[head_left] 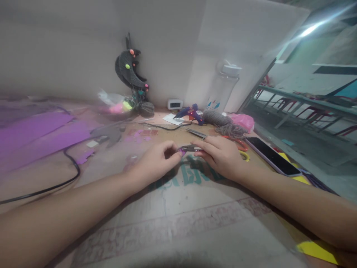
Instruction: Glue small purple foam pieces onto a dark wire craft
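Observation:
My left hand [164, 160] is closed, with thumb and forefinger pinching a small purple piece [182, 151]. My right hand [223, 154] is wrapped around small pliers [189, 148], whose dark jaws point left and meet the purple piece. Most of the pliers' handles are hidden under my right fingers. Just beyond that hand lie metal blades [196, 133], and an orange handle [237, 142] and a yellow handle loop [245, 155] show beside it. I cannot make out how these parts join.
Behind my hands are a blue glue gun [191, 112], grey yarn [216, 118], a small digital clock [175, 104] and a clear bottle [223, 89]. A phone [273, 156] lies right. Purple sheets [41, 128] and a black cable [75, 167] are left. A dark crescent ornament [128, 69] stands at the back.

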Available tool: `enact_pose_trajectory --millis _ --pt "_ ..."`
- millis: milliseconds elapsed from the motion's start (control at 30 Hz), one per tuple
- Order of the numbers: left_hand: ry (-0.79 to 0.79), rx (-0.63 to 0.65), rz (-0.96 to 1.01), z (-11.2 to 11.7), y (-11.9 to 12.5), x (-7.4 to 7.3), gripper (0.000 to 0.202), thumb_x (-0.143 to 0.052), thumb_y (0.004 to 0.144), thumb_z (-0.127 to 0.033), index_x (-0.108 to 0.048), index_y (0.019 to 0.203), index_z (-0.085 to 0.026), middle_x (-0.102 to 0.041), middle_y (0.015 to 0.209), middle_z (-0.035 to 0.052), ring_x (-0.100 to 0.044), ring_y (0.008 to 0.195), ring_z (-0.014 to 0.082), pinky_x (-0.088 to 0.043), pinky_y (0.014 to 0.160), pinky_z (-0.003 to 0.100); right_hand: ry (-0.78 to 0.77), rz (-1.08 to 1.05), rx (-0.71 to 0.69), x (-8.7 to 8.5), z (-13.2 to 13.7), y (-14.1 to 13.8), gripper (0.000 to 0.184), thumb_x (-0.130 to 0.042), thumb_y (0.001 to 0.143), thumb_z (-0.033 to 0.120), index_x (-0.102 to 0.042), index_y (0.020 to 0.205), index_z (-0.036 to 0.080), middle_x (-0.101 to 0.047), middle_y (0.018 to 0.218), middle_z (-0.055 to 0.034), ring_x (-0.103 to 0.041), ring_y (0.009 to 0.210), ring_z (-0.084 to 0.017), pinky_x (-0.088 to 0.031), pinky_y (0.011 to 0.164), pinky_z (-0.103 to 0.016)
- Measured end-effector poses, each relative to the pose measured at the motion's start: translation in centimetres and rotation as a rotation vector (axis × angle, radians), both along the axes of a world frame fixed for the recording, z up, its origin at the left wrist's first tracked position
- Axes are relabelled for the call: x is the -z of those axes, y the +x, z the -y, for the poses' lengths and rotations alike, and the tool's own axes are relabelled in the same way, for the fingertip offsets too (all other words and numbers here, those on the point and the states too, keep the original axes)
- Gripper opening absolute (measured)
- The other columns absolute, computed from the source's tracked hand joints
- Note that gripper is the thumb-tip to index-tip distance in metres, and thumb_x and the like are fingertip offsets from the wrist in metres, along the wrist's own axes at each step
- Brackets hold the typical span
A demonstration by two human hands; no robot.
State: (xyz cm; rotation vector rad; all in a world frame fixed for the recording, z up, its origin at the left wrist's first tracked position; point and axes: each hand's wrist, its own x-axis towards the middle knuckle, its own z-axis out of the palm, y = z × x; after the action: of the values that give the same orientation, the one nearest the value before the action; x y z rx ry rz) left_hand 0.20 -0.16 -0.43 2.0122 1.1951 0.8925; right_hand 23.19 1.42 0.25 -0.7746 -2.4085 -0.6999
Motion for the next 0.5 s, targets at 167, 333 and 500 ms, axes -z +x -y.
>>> enact_pose_trajectory --millis 167,333,500 --pt "0.012 -0.01 -0.002 0.04 0.04 -0.06 0.02 -0.05 0.085 -0.035 -0.055 0.073 -0.02 -0.057 0.068 0.0001 -0.05 0.063 0.0152 -0.037 0.057 0.027 0.01 -0.007 -0.007 0.04 0.0 0.03 0.029 -0.047 0.096 0.033 -0.066 0.11 0.016 -0.059 0.073 -0.0041 -0.052 0.067 -0.016 -0.036 0.061 -0.029" --pt "0.032 -0.008 -0.011 -0.01 0.01 -0.02 0.02 -0.05 0.086 -0.035 -0.056 0.072 -0.021 -0.057 0.068 -0.0004 -0.051 0.063 0.0151 -0.037 0.056 0.027 0.004 -0.003 -0.016 0.07 -0.02 0.07 0.028 -0.049 0.095 0.033 -0.065 0.11 0.016 -0.06 0.074 -0.0039 -0.052 0.067 -0.016 -0.036 0.061 -0.029" --pt "0.034 -0.002 -0.038 -0.05 -0.08 0.01 0.021 -0.049 0.086 -0.036 -0.054 0.073 -0.021 -0.057 0.069 -0.0004 -0.052 0.065 0.0154 -0.037 0.059 0.028 0.004 -0.009 -0.021 0.07 -0.02 0.1 0.026 -0.05 0.095 0.032 -0.065 0.11 0.017 -0.059 0.073 -0.0034 -0.051 0.066 -0.016 -0.036 0.061 -0.028"
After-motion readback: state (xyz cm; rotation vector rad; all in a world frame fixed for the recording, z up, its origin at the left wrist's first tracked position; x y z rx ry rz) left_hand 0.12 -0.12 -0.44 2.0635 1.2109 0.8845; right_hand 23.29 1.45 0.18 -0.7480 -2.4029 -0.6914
